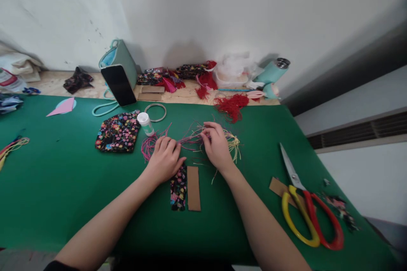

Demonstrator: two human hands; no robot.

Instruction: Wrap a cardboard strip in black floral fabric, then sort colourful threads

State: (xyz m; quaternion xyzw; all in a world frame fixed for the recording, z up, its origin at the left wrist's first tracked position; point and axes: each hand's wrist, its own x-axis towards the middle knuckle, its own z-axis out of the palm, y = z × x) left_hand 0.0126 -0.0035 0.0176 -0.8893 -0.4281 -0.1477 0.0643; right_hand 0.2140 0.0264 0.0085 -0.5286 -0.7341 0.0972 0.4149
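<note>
My left hand [163, 159] lies palm down over a bundle of magenta threads [148, 146], fingers stretched out and thumb apart. My right hand [218, 146] is closed, thumb and fingers pinching loose purple-pink threads [190, 139] that stretch between the two hands. Pale yellow threads [234, 144] fan out beyond my right hand. Just below my left hand is a strip of black floral fabric [178, 190], its top end partly hidden by the hand. Beside it lies a brown cardboard strip [193, 188]. A small white-capped bottle [145, 123] stands behind the magenta threads.
Large scissors [299, 194] with yellow and red handles lie at right, over a cardboard piece [277, 186]. A folded floral fabric [118, 132] and a metal ring [155, 112] are at left. Behind stand a phone [118, 85], red threads [232, 106] and a teal bottle [270, 72].
</note>
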